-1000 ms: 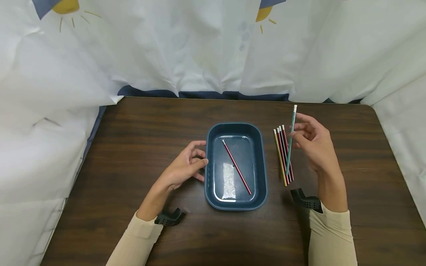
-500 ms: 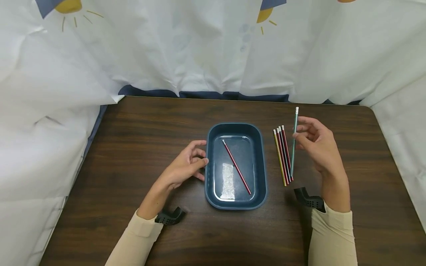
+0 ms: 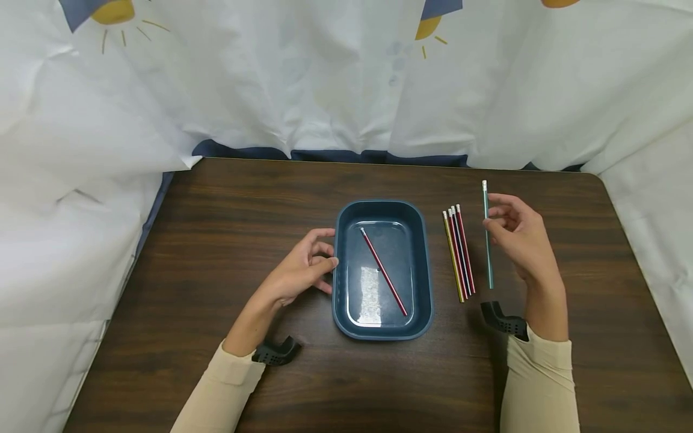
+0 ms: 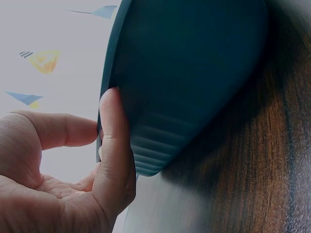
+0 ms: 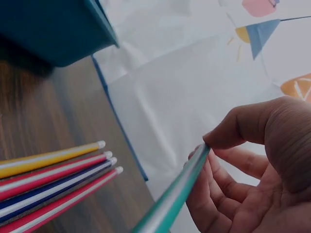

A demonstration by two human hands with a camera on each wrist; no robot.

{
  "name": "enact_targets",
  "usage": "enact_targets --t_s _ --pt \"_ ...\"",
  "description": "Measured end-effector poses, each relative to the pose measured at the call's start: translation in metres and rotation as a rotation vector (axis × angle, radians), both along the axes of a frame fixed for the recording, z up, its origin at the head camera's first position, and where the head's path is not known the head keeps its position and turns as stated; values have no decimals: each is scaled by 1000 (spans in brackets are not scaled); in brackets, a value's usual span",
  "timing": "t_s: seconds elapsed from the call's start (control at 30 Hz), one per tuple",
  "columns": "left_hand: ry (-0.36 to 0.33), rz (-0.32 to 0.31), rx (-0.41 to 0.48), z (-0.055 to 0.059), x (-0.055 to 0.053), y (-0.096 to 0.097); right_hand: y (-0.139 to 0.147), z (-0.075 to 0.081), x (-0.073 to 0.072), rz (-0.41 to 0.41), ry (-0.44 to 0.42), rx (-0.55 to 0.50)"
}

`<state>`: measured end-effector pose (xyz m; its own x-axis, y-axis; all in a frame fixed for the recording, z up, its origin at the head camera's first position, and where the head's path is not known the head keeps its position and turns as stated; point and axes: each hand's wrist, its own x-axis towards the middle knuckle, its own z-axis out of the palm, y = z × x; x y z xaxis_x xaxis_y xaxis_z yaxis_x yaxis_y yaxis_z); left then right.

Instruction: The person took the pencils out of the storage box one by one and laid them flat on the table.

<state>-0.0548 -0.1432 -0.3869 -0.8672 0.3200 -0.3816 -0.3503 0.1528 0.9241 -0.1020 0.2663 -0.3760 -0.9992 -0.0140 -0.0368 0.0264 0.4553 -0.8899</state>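
Note:
A teal pencil (image 3: 488, 258) with a white eraser end is pinched between the thumb and fingers of my right hand (image 3: 520, 234), just right of the row of pencils. That row, a yellow pencil (image 3: 453, 257), two red ones and a dark blue one (image 5: 53, 189), lies side by side on the table. My left hand (image 3: 303, 267) holds the left rim of a dark blue tray (image 3: 424, 270). In the left wrist view, the thumb meets the rim while the fingers (image 4: 112, 116) lie against the outer wall. One red pencil (image 3: 384, 272) rests diagonally inside the tray.
The dark wooden table (image 3: 260, 192) carries everything. White curtains (image 3: 335, 78) with printed pennants and suns hang along its back and sides. Black wrist-camera mounts (image 3: 277, 351) sit on both wrists.
The right hand has moved slightly right with the teal pencil, from over the row to beside it. The left hand and the tray have stayed in place.

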Motion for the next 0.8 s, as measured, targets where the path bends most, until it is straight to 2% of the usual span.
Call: enact_targets --t_s 0.27,0.63,0.8 --pt "3 -6 4 1 0 0 2 -10 -3 -15 -5 115" --pt "0 -12 8 1 0 1 -1 -14 -4 -35 -24 210" --pt "-3 -10 8 1 0 1 -2 -16 -5 -20 -39 250"
